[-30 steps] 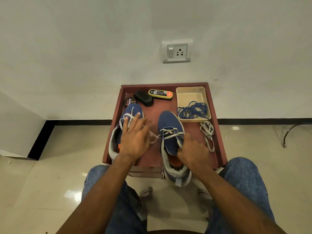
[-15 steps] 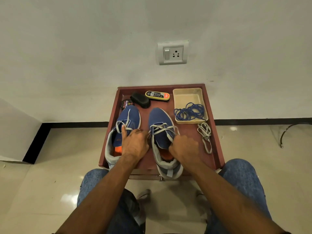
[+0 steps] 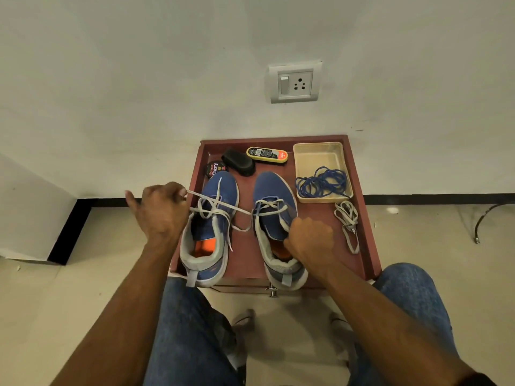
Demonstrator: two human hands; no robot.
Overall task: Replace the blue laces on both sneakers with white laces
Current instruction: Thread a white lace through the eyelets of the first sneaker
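Observation:
Two blue sneakers stand toe-away on a low red-brown table [image 3: 245, 254]. The left sneaker [image 3: 214, 235] carries a loosely threaded white lace. The right sneaker [image 3: 274, 210] has a white lace [image 3: 223, 205] through its front eyelets, one end stretched taut leftward across the left sneaker. My left hand [image 3: 163, 210] pinches that end just left of the left sneaker. My right hand [image 3: 309, 240] grips the right sneaker's collar on its right side. A bundle of blue laces [image 3: 323, 182] lies in a beige tray [image 3: 317, 153]. A spare white lace [image 3: 348, 221] lies below the tray.
At the table's back sit a round polish tin [image 3: 215, 169], a black brush [image 3: 239, 162] and a yellow-edged sponge case [image 3: 267, 155]. The wall with a socket [image 3: 294, 84] rises right behind. My knees in jeans flank the front edge, above tiled floor.
My left hand went from the gap between the sneakers out to the left, pulling a white lace end taut. The right hand stayed on the right sneaker's collar.

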